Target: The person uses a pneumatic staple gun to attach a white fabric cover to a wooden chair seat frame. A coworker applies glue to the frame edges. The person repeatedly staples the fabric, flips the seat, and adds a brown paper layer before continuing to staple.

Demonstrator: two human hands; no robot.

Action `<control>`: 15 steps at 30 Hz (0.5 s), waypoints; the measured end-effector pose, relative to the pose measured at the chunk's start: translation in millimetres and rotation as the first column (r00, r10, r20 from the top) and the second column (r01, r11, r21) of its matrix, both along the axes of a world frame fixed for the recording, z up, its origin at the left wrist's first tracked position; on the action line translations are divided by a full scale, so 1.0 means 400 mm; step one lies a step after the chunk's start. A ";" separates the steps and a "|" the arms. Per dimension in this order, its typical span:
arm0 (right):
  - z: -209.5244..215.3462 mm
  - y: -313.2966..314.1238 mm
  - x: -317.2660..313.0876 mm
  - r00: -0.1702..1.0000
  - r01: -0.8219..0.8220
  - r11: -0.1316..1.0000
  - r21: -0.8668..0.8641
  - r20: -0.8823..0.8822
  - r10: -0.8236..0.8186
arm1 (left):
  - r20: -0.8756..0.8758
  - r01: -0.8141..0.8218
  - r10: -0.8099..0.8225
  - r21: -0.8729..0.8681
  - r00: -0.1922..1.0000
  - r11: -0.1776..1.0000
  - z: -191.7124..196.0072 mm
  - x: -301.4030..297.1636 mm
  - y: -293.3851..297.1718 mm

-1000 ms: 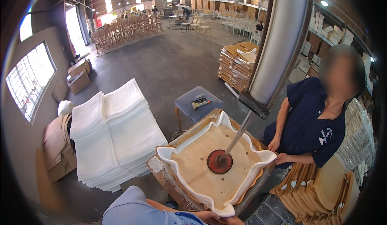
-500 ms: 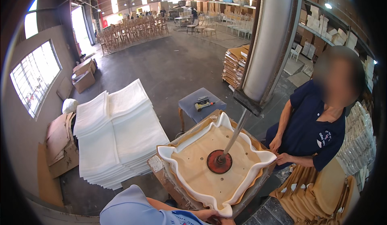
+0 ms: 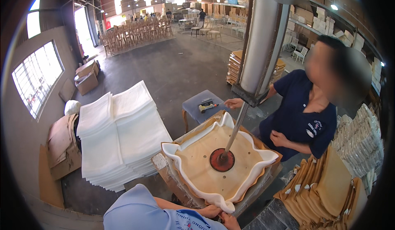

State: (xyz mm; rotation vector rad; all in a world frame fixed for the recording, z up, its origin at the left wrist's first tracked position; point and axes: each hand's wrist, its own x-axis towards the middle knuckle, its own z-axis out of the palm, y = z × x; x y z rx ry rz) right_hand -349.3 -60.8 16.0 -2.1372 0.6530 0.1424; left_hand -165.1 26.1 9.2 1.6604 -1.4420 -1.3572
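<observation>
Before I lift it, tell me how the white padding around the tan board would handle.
The white padding is probably floppy: its edges wave and its corners curl up. Its thick, rounded rim suggests springy give. It would likely resist sliding, with the red disc set on the tan board.

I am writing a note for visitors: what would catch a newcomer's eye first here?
Probably the red disc on the metal rod, resting on the middle of a tan panel edged with wavy white padding. Left of it lies a broad stack of white sheets; at right, a co-worker in dark blue stands beside the panel.
</observation>
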 end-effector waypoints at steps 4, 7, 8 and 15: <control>0.023 0.017 -0.006 0.948 0.163 0.986 -0.033 0.282 -0.147 | 0.035 -0.053 0.053 0.009 0.998 0.999 0.015 -0.021 0.000; -0.015 -0.020 -0.020 0.968 0.126 0.989 -0.080 0.228 -0.105 | -0.175 -0.233 0.280 0.245 0.944 0.941 0.041 -0.036 -0.023; -0.019 -0.034 -0.025 0.978 0.151 0.988 -0.045 0.153 -0.142 | -0.111 -0.179 0.173 -0.048 0.979 0.983 0.053 -0.027 -0.027; 0.138 0.050 0.018 0.680 0.691 0.440 0.574 -0.307 -0.666 | -0.198 -0.311 0.388 0.332 0.900 0.891 0.243 0.313 0.095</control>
